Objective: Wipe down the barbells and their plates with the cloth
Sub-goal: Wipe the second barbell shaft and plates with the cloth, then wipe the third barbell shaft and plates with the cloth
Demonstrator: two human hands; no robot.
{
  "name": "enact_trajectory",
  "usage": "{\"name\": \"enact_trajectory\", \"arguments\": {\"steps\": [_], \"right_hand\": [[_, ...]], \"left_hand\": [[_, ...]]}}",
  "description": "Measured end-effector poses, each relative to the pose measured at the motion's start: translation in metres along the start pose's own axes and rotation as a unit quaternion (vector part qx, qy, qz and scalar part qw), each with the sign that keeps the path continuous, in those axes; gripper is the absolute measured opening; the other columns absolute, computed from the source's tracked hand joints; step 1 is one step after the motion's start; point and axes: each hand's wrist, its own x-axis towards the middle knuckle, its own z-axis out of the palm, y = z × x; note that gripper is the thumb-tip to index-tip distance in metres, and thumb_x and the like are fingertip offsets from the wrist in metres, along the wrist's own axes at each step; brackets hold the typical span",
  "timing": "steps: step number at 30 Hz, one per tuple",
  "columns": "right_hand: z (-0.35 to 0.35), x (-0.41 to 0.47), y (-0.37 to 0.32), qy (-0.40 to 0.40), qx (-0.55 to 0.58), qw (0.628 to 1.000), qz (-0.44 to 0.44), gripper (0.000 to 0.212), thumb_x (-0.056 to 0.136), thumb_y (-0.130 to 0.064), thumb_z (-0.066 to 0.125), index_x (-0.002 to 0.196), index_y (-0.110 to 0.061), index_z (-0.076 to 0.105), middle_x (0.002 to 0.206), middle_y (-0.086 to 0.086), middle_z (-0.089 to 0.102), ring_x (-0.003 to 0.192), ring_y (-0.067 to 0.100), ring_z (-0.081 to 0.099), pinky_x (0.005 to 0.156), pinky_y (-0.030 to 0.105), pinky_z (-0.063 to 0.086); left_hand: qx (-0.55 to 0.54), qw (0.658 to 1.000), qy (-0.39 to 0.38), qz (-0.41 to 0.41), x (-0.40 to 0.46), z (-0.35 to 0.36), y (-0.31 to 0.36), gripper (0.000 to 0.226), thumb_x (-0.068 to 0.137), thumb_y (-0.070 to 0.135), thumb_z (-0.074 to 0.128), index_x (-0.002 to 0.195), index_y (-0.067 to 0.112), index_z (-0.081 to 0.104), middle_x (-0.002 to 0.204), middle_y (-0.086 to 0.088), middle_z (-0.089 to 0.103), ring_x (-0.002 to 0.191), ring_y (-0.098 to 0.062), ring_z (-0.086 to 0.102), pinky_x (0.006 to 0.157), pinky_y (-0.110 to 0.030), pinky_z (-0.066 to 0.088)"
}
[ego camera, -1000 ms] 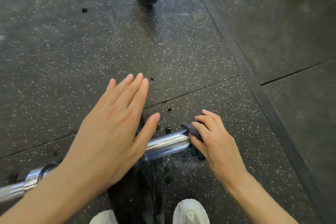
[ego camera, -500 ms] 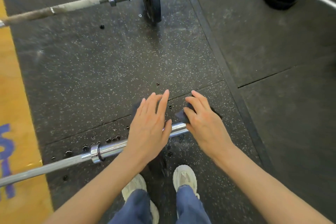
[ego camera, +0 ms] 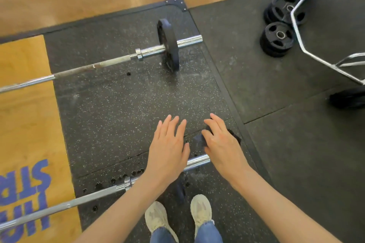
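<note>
right hand [ego camera: 221, 145] has the dark cloth [ego camera: 199, 140] bunched under its curled fingers just past the near barbell [ego camera: 79, 199] sleeve end, left hand [ego camera: 167, 148] is flat and open over its plate [ego camera: 180, 191], far barbell [ego camera: 98, 65] sits well apart

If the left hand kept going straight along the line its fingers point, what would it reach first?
Judging by this view, the left hand points up-frame over bare rubber mat; first in line looks like the far barbell's plate. Depth is uncertain.

Single head view, looking steeply down, standing height.
</note>
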Motion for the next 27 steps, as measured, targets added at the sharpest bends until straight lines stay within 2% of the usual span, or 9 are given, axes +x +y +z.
{"name": "enact_trajectory", "arguments": {"steps": [3,7,13,18,22,24,27], "right_hand": [[-0.019,0.008,-0.003,0.008,-0.007,1.000,0.000,0.044,0.046,-0.001,0.097,0.079,-0.006,0.069,0.116,0.015,0.068,0.126,0.033,0.059,0.078,0.031,0.059],[-0.037,0.019,-0.003,0.024,-0.020,0.999,0.008,0.044,0.043,-0.002,0.099,0.075,-0.008,0.069,0.113,0.014,0.069,0.124,0.033,0.062,0.070,0.027,0.059],[-0.033,0.035,0.015,0.011,-0.041,0.999,0.010,0.050,0.038,-0.003,0.100,0.077,-0.008,0.070,0.115,0.016,0.068,0.125,0.034,0.061,0.071,0.027,0.059],[-0.021,0.056,0.047,-0.004,-0.034,0.999,-0.007,0.052,0.032,-0.003,0.101,0.071,-0.007,0.067,0.113,0.018,0.068,0.123,0.038,0.061,0.057,0.026,0.057],[-0.026,0.070,0.083,-0.008,-0.029,0.999,-0.035,0.056,0.028,-0.006,0.102,0.071,-0.008,0.068,0.111,0.016,0.068,0.122,0.036,0.062,0.061,0.026,0.058],[-0.033,0.079,0.105,-0.008,-0.024,0.998,-0.055,0.056,0.026,-0.007,0.102,0.070,-0.009,0.069,0.107,0.015,0.069,0.119,0.035,0.064,0.063,0.025,0.058],[-0.043,0.093,0.141,-0.001,-0.003,0.997,-0.083,0.056,0.020,-0.007,0.101,0.062,-0.010,0.064,0.090,0.011,0.069,0.105,0.032,0.071,0.057,0.025,0.056]], "left_hand": [[-0.010,1.000,-0.012,-0.004,0.006,-0.017,0.002,0.062,0.099,0.032,0.056,0.153,0.008,0.037,0.156,-0.014,0.041,0.149,-0.036,0.029,0.123,-0.046,0.018],[-0.032,0.999,-0.012,-0.003,0.013,-0.030,0.003,0.064,0.105,0.035,0.041,0.160,0.014,0.017,0.165,-0.009,0.022,0.155,-0.029,0.010,0.125,-0.040,0.001],[-0.040,0.999,-0.015,-0.013,0.031,-0.033,0.007,0.064,0.106,0.035,0.041,0.160,0.014,0.016,0.166,-0.008,0.020,0.155,-0.026,0.009,0.125,-0.037,0.000],[-0.033,0.998,-0.019,-0.044,0.059,-0.030,0.022,0.062,0.107,0.037,0.037,0.161,0.016,0.012,0.167,-0.005,0.016,0.156,-0.023,0.005,0.126,-0.035,0.000],[-0.022,0.997,-0.031,-0.069,0.086,-0.029,0.049,0.062,0.107,0.037,0.034,0.161,0.016,0.011,0.167,-0.004,0.016,0.156,-0.022,0.004,0.126,-0.035,-0.001],[-0.020,0.996,-0.032,-0.077,0.103,-0.028,0.068,0.062,0.107,0.037,0.034,0.161,0.015,0.012,0.166,-0.004,0.018,0.156,-0.022,0.005,0.126,-0.036,-0.001],[-0.023,0.996,-0.023,-0.087,0.130,-0.027,0.096,0.061,0.107,0.036,0.036,0.160,0.014,0.015,0.164,-0.004,0.024,0.155,-0.023,0.009,0.126,-0.037,0.000]]}}
